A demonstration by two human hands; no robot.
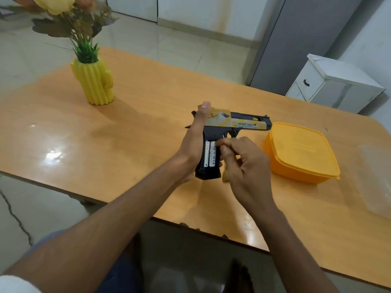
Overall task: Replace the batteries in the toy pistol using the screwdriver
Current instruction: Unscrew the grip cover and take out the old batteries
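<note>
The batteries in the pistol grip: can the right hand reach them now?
Probably yes. The compartment is uncovered, the two batteries lie exposed, and the right hand has its fingers right beside them. The left hand only holds the toy pistol.

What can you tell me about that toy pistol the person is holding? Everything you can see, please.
The toy pistol looks plastic: a black frame and grip, with a yellow, grey and white slide printed "DESERT EAGLE". It is held above the orange table, barrel pointing right. The grip compartment is open, showing two white batteries side by side. The left hand grips the pistol from behind, thumb up along the slide; the right hand touches the right battery with its fingertips.
</note>
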